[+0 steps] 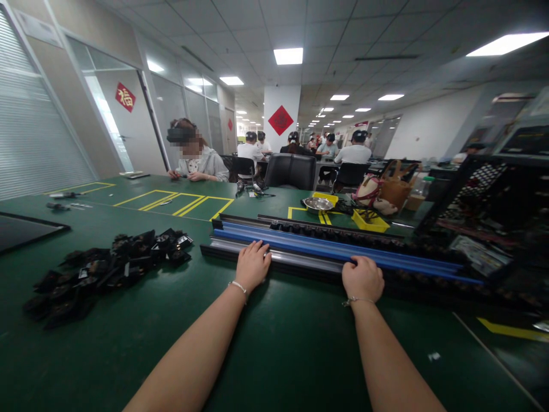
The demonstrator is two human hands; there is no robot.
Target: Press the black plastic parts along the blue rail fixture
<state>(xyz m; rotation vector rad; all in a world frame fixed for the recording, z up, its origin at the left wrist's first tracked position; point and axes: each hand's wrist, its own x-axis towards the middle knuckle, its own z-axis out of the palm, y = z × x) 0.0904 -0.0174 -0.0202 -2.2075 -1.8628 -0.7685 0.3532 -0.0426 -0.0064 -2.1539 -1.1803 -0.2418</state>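
Note:
Long dark rails lie side by side across the green table, one blue rail among them. On the nearest grey-black rail, my left hand rests with its fingers stretched forward over the top, close to the rail's left end. Farther right, my right hand is closed over the same rail, its fingers curled and its thumb pointing left. The undersides of both hands are hidden. Behind the blue rail runs a row of small black parts.
A pile of black parts lies on the left of the green table. Beyond the rails are a metal bowl and a yellow tray. A black rack stands right. A co-worker sits across the table.

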